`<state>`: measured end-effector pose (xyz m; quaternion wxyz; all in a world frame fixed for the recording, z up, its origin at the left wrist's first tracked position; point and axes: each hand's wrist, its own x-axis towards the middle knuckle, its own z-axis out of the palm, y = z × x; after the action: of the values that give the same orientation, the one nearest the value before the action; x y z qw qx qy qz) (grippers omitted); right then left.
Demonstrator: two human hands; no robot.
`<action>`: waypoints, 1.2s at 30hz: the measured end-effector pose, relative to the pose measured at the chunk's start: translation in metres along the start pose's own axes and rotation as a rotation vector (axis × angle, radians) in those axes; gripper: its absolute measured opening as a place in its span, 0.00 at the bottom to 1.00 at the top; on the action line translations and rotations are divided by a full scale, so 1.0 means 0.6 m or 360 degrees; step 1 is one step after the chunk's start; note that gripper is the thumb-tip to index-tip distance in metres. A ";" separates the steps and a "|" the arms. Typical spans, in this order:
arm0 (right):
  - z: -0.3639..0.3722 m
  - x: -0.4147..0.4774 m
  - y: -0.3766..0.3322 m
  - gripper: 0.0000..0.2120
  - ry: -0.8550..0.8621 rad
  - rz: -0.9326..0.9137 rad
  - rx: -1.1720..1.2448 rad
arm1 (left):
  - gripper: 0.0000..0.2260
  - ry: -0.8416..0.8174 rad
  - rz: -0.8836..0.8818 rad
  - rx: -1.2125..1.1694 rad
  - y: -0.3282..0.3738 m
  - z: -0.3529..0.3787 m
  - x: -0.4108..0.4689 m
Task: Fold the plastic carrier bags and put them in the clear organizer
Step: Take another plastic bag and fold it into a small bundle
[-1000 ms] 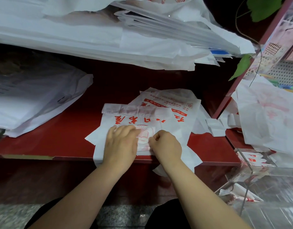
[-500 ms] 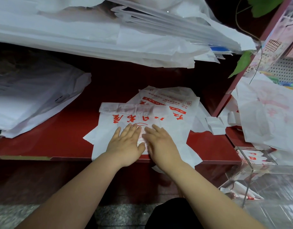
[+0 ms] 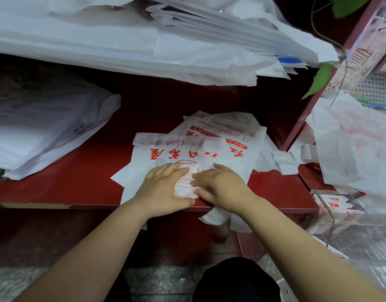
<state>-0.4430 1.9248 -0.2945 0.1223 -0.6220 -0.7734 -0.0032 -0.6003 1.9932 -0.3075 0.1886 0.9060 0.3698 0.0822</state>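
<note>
Carrier bag, white with red print, lies flat at the front of the red shelf, partly on top of a second printed bag that sits further back on the shelf. Its near end hangs over the shelf's front edge and droops below it.

Left hand and right hand are both laid palm down on the bag just behind the shelf's front edge, fingers extended, fingertips nearly meeting over the round red emblem. Neither hand grasps anything; both only press. Judged purpose: flatten the film, drive out air and pin the slippery bag against sliding off the front before a fold is made.

Edges: one corner of the bag juts left onto the shelf. Bare red surface shows between that corner and the pile of white bags at the shelf's left end, which gives room to fold leftward. Toward the shelf's right end lie loose bag handles, tight against its upright. A stack of large bags overhangs from above the shelf, so lifting room looks limited.

The clear organizer stands beyond the shelf's right end, lower down, with folded bags visible inside.
</note>
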 end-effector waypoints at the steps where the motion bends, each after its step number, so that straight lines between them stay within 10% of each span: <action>1: 0.000 0.002 -0.001 0.09 0.0084 -0.0055 -0.0090 | 0.49 0.0014 0.0011 -0.0006 -0.001 0.000 0.000; 9: 0.019 -0.003 -0.002 0.09 0.0224 0.0200 0.0168 | 0.44 0.0257 0.0162 -0.0320 -0.011 0.000 -0.013; 18: -0.021 -0.037 -0.026 0.07 0.0323 0.0599 0.1267 | 0.16 0.0733 0.0446 -0.0441 0.014 -0.013 -0.028; 36: -0.056 -0.221 0.040 0.10 0.0844 0.0951 0.1637 | 0.08 0.0158 0.0070 -0.0981 0.209 0.020 -0.024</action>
<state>-0.3878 1.7973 -0.2909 0.5867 -0.6505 -0.4135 0.2482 -0.5270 1.8976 -0.2683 0.4342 0.8088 0.3167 0.2387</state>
